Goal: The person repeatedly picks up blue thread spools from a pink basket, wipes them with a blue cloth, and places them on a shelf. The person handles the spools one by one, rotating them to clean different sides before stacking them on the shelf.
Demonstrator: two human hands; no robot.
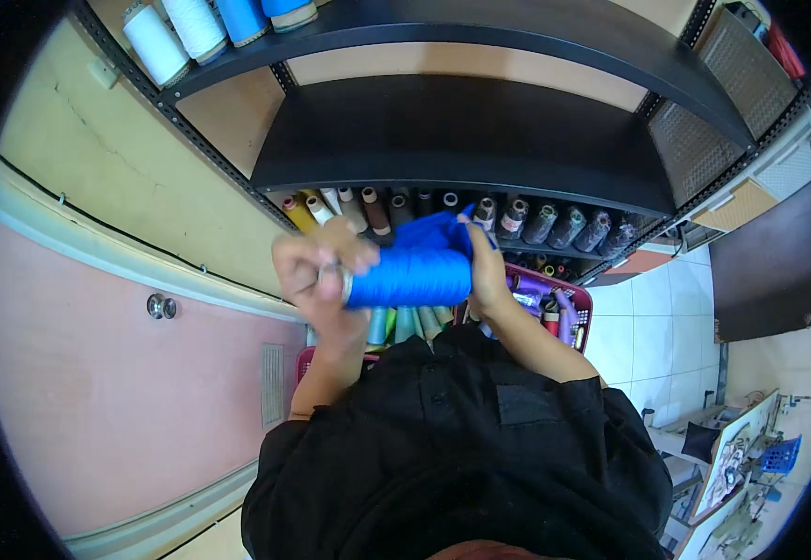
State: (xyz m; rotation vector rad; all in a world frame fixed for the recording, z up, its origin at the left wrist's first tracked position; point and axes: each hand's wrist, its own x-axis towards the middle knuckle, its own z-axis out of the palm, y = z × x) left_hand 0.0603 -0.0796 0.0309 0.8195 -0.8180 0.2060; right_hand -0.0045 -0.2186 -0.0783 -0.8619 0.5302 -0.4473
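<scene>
A large spool of bright blue thread (412,278) lies sideways in front of my chest. My left hand (325,280) is at its left end, with fingers curled around the end of the core; motion blurs this hand. The other end rests against the palm of my right hand (486,269). Between the right thumb and fingers is a darker blue cloth (433,232), bunched up behind the spool. The cloth partly hides the thread cones on the low shelf. How firmly the left fingers grip is hard to see through the blur.
Black metal shelving (461,133) stands before me, with white cones (156,45) and blue cones (243,19) up top. Wrapped dark cones (540,225) line a lower shelf. Below is a maroon basket (582,297) of purple spools. A pink door (132,392) is at left.
</scene>
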